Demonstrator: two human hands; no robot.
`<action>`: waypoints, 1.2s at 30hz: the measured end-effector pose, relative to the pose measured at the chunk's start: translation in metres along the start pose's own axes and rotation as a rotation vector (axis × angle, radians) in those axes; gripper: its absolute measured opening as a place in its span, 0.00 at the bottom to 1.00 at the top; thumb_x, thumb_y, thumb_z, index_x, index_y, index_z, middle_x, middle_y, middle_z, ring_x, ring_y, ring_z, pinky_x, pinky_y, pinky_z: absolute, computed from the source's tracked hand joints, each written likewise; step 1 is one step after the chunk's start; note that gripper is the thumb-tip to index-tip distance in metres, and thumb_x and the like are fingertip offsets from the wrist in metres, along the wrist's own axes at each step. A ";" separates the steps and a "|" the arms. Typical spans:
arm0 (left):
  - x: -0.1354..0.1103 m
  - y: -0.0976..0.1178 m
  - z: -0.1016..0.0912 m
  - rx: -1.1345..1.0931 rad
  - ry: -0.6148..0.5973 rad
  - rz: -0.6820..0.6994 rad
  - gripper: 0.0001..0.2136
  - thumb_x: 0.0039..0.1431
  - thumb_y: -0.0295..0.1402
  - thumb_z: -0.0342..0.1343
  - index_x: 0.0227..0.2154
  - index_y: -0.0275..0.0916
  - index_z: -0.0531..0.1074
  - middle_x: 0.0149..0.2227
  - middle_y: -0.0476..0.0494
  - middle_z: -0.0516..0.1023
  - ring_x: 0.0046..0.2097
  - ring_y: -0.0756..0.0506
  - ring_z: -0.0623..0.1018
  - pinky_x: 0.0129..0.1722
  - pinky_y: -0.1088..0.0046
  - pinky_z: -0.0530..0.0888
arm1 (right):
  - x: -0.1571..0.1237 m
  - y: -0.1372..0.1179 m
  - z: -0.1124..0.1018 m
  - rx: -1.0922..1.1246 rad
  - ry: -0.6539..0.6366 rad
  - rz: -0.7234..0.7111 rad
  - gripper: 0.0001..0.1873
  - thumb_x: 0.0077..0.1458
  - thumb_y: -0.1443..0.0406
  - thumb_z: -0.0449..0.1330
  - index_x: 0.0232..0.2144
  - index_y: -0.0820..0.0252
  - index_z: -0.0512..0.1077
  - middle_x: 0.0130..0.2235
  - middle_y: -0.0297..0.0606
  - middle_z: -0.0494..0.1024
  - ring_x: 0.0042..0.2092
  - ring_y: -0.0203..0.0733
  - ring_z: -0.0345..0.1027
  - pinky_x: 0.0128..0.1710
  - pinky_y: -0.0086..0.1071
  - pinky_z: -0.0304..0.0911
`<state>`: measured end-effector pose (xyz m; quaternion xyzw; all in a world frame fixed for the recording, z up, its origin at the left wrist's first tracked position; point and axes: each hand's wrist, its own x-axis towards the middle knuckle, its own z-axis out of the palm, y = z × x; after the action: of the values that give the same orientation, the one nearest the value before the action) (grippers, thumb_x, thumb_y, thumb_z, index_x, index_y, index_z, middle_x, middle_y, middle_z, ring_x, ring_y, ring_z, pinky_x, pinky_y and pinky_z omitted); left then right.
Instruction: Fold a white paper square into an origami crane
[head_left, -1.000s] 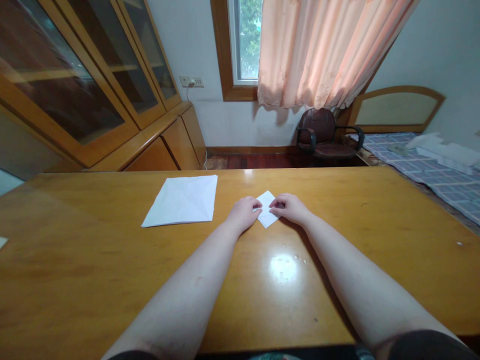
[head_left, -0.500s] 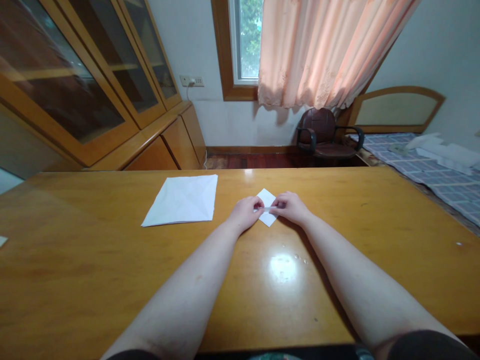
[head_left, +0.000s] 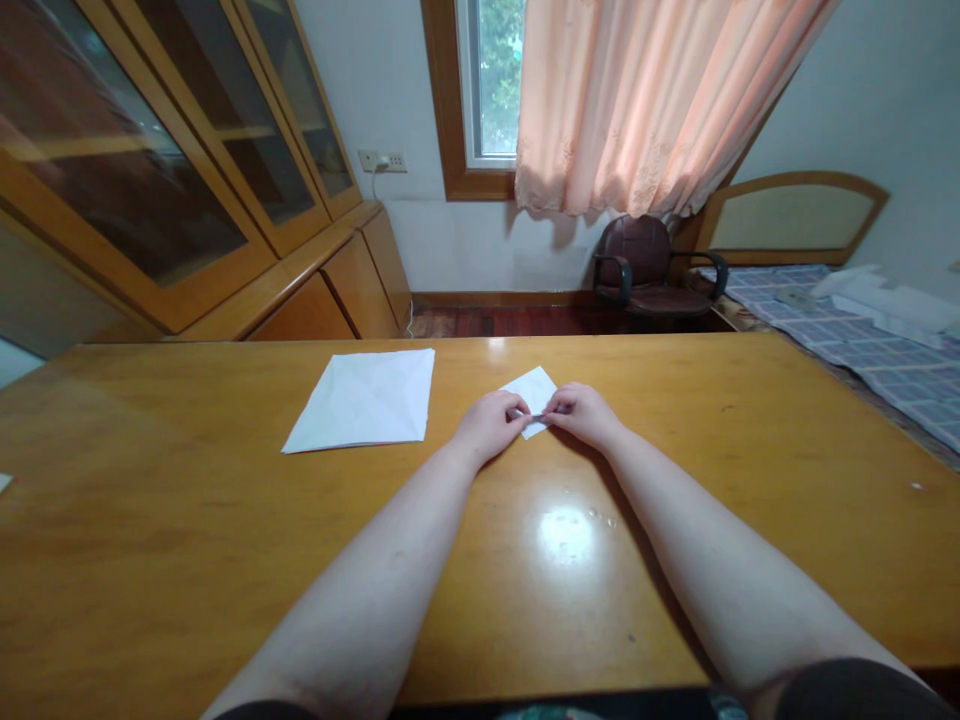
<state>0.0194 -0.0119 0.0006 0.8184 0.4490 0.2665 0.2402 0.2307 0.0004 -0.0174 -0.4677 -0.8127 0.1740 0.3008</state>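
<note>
A small folded sheet of white paper point(head_left: 534, 386) lies on the wooden table between my hands, one corner pointing away from me. My left hand point(head_left: 493, 422) pinches it from the left, thumb and forefinger closed at its middle. From the right, my right hand point(head_left: 583, 412) pinches the same paper, its fingertips close to the left ones. A crease or raised fold runs between the two pinches. The fingers cover the paper's left and right sides. Left of my hands lies a larger stack of white paper point(head_left: 367, 398), flat and untouched.
The wooden table point(head_left: 225, 560) spans the foreground. A tiny white scrap point(head_left: 916, 486) lies near its right edge, and a pale corner of something point(head_left: 4, 481) shows at the left. Behind stand a glass-door cabinet point(head_left: 300, 240), an armchair point(head_left: 645, 270) and a bed point(head_left: 810, 310).
The small paper has turned and shifted slightly away from me, so more shows beyond my fingers and less on the near side. Both hands keep their pinch and barely move.
</note>
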 end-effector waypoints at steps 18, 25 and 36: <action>0.001 0.001 -0.002 0.057 -0.049 -0.063 0.10 0.57 0.36 0.51 0.27 0.38 0.75 0.33 0.44 0.76 0.36 0.46 0.73 0.36 0.71 0.68 | 0.000 -0.001 -0.003 0.035 -0.075 0.099 0.13 0.49 0.55 0.64 0.22 0.58 0.76 0.28 0.36 0.76 0.32 0.38 0.66 0.35 0.32 0.59; 0.001 -0.001 0.001 -0.029 -0.029 -0.064 0.09 0.55 0.37 0.53 0.32 0.39 0.76 0.34 0.45 0.77 0.36 0.47 0.73 0.35 0.72 0.69 | -0.001 -0.001 -0.004 0.037 -0.071 0.131 0.12 0.50 0.56 0.63 0.24 0.58 0.77 0.25 0.35 0.74 0.28 0.35 0.63 0.29 0.29 0.55; -0.001 0.006 0.000 -0.106 -0.044 -0.129 0.10 0.55 0.40 0.55 0.32 0.39 0.74 0.33 0.46 0.79 0.34 0.47 0.75 0.33 0.74 0.69 | -0.001 -0.013 -0.001 0.139 -0.039 0.052 0.13 0.51 0.54 0.62 0.27 0.58 0.78 0.28 0.37 0.78 0.30 0.37 0.67 0.32 0.29 0.60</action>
<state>0.0227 -0.0158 0.0042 0.7795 0.4806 0.2558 0.3097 0.2231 -0.0072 -0.0099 -0.4634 -0.7919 0.2468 0.3120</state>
